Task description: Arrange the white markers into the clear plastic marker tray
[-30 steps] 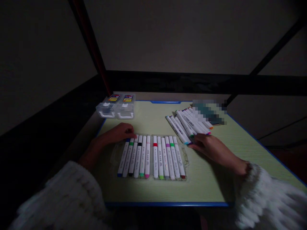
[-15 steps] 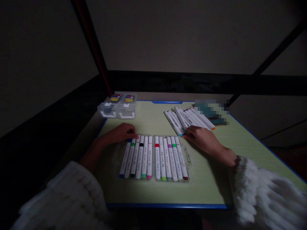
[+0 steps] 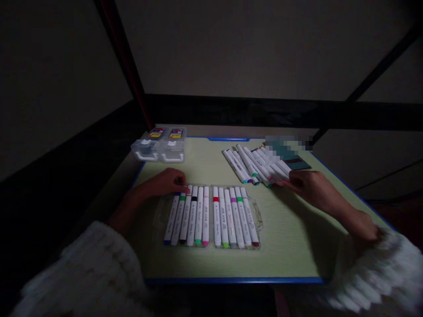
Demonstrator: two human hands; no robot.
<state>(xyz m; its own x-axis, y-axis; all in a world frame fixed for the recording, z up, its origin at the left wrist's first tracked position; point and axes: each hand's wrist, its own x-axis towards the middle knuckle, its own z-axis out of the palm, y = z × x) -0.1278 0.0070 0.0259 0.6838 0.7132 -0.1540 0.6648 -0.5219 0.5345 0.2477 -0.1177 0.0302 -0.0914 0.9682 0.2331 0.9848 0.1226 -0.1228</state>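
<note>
An opened clear plastic case (image 3: 259,220) lies flat on the table, with white markers (image 3: 216,220) side by side in both halves, their ends in various colours. My left hand (image 3: 169,181) rests at the far left edge of the case, fingers curled, fingertips by the upper ends of the markers there. What they grip, if anything, is hidden. Farther back on the right is a loose pile of white markers (image 3: 246,163). My right hand (image 3: 312,187) is at the near right end of this pile, its fingers closed on a marker end that they mostly cover.
Two clear cases (image 3: 173,152) with white handles and colourful labels stand at the back left. A teal flat item (image 3: 294,159), partly pixelated, lies behind the pile. The pale table (image 3: 280,251) has a blue edge. A wall rises behind.
My right hand has moved right along the pile, from its near left end to its near right end. Some loose markers have shifted. My left hand stays by the case.
</note>
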